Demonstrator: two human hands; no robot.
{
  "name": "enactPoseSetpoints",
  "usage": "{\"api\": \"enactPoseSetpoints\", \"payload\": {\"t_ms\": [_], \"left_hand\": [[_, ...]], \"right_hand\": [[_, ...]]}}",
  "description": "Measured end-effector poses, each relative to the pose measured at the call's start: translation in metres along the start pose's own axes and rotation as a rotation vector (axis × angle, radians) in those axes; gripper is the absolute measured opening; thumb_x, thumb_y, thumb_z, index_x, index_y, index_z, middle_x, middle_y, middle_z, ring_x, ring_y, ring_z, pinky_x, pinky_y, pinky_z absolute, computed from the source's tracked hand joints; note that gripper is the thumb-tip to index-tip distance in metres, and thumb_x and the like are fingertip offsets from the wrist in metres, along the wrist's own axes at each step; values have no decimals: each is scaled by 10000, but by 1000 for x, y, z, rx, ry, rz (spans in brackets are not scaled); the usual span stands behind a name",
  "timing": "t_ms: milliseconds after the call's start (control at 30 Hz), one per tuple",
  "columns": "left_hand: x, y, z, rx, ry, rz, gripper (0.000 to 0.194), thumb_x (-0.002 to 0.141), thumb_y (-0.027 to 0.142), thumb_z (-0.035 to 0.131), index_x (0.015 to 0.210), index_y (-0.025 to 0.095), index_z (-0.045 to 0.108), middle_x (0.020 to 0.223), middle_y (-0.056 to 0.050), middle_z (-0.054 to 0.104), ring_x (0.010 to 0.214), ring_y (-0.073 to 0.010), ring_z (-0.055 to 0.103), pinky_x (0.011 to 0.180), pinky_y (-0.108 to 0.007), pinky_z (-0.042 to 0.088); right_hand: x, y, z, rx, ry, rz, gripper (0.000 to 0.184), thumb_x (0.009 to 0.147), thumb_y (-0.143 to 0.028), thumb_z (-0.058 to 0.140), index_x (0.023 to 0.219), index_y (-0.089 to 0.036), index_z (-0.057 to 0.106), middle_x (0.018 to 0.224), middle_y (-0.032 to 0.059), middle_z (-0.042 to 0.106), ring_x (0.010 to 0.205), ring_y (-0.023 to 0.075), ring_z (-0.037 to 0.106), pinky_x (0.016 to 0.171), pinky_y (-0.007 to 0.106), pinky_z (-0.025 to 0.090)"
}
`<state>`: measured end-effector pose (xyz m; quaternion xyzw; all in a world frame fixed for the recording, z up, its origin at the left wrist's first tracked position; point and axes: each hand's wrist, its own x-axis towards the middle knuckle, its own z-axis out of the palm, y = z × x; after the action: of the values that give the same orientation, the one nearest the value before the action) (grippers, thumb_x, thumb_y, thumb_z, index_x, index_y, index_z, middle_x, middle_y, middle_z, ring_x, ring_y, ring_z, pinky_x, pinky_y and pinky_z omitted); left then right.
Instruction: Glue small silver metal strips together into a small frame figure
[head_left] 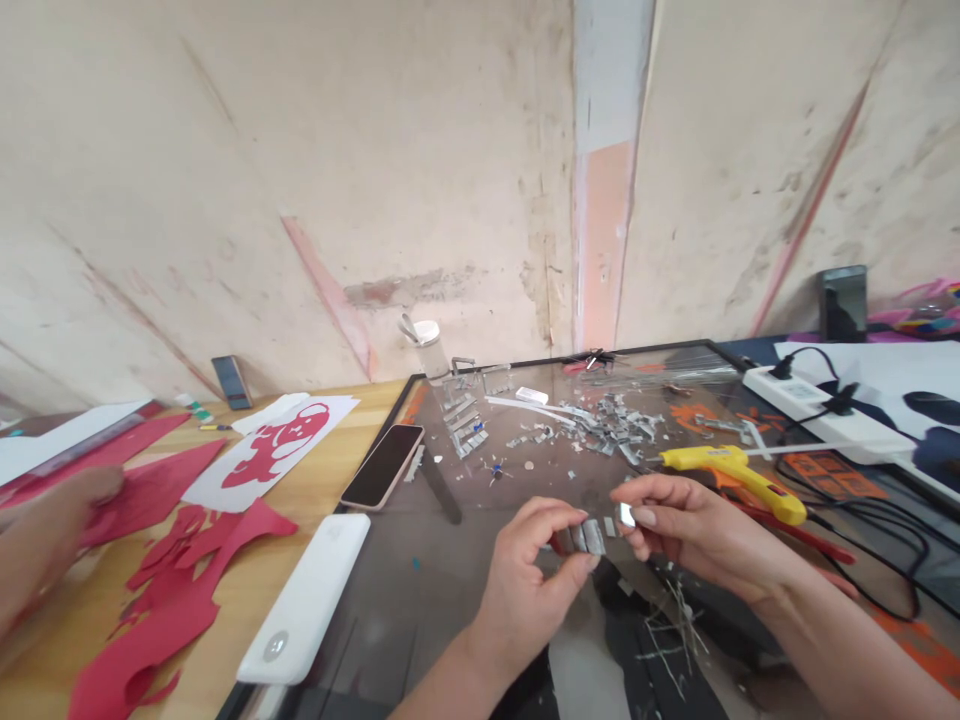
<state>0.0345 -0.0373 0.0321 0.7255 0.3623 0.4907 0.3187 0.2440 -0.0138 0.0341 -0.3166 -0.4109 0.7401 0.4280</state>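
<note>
My left hand [525, 570] is closed, thumb and fingertips pinching a small grey ridged piece [590, 537] with several segments. Just to its right, my right hand [686, 525] holds a small shiny silver piece [625, 515] between its fingertips; a small gap separates the two pieces. Beyond my hands, a pile of grey metallic-looking scraps [611, 425] is spread over the dark glossy tabletop [397, 600]. A yellow glue gun [739, 475] lies past my right hand, with orange-handled pliers partly hidden beneath it.
At left, another person's hand [67, 520] rests on red sheets near red cut-offs [161, 610] and a red bear cut-out [281, 445]. A phone [384, 465], a white power bank [306, 595], a lidded jar [429, 350], thin wire bits [675, 630] and a power strip [825, 410] with cables lie around.
</note>
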Motion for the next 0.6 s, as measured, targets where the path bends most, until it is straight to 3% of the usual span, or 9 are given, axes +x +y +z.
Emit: {"api": "enactPoseSetpoints", "payload": {"t_ms": [233,400,600], "left_hand": [[0,0,1,28,-5,-11,234,735,107,648,960,171,657,927,-49,624,717,-127,575,693,-254,494],[0,-1,1,30,2,-15,242,735,108,649,967,178,656,936,-50,624,716,-125,572,694,-256,494],[0,-1,1,25,-4,-30,235,727,92,648,948,172,660,917,-45,627,708,-123,574,691,-249,492]], "right_hand": [[-3,-3,8,-29,50,-6,239,645,-245,802,866,-186,730,686,-21,645,564,76,571,558,209,462],[-1,-4,8,-35,37,7,150,678,-212,780,745,-179,650,654,-32,632,556,85,589,556,216,490],[0,-3,8,14,91,2,329,671,-225,787,980,-208,674,686,-28,663,537,90,614,548,226,523]]}}
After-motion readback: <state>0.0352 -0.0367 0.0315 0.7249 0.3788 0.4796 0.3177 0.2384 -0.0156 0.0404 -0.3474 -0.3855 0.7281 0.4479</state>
